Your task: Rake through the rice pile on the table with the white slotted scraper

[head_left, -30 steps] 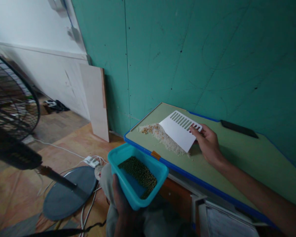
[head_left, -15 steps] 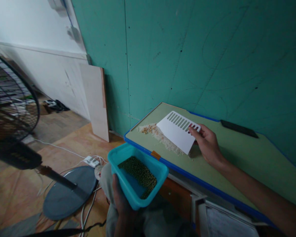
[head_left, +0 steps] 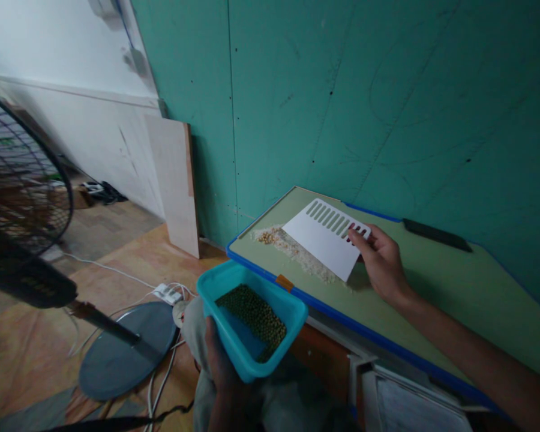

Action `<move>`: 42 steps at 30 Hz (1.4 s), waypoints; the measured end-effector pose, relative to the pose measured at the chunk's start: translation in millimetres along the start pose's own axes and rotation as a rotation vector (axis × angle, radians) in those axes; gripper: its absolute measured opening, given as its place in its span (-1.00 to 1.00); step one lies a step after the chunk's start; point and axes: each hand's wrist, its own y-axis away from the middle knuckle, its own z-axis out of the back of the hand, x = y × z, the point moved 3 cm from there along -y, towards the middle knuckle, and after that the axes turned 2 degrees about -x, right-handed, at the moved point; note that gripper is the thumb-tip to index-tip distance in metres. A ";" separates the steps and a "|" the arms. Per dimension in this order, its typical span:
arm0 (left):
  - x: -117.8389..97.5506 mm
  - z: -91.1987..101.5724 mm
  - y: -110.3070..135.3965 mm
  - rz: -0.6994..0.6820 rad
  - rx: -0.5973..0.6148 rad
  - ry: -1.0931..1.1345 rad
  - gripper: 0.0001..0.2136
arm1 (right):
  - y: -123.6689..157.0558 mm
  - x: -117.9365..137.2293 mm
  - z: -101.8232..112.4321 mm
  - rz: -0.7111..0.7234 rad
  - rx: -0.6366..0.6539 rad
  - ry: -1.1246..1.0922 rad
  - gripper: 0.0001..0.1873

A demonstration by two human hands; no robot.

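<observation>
My right hand [head_left: 382,261] grips a white plastic scraper [head_left: 321,243] with a row of slots along its far side, thumb on top near the slotted corner. Its straight near edge lies along a strip of pale rice-like grains [head_left: 303,258] on the green board [head_left: 432,294]. Some yellowish kernels [head_left: 266,238] sit at the left end of that strip. My left hand [head_left: 222,354] is wrapped round the left side of a turquoise plastic tub [head_left: 292,312], held just below the board's blue edge. Green beans [head_left: 247,309] and paler beans [head_left: 273,329] lie inside the tub.
A black bar [head_left: 436,234] rests at the board's back edge against the green wall [head_left: 288,90]. On the left stands a fan [head_left: 27,276] with a round base [head_left: 126,354]. White cables and a power strip [head_left: 167,294] lie on the floor near my leg.
My right hand and the scraper have shifted slightly to the right and away from the board's front edge. The tub and my left hand stay in place.
</observation>
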 end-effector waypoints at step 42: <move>1.0 6.5 -6.3 -0.026 -0.039 0.040 -0.36 | 4.5 -0.1 -9.8 -0.097 0.084 -0.086 -0.59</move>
